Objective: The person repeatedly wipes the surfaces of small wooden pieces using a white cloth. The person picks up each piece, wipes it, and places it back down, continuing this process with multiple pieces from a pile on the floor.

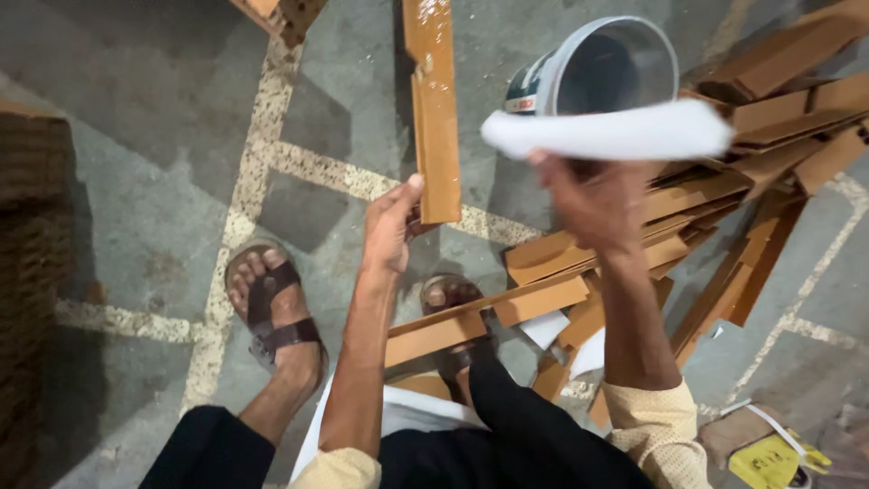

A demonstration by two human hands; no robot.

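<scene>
Up high, the right hand (597, 201) grips a blurry white curved strip (606, 132) that hides part of the round tin (597, 68) behind it. The left hand (391, 226) pinches a long, flat brown cardboard strip (434, 113), cut off at the top edge, above the grey floor (145, 100). More brown strips (724, 199) lie piled on the right.

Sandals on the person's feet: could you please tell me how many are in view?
2: one sandal on the foot at left, the other sandal near centre, partly hidden under brown cardboard strips.
</scene>
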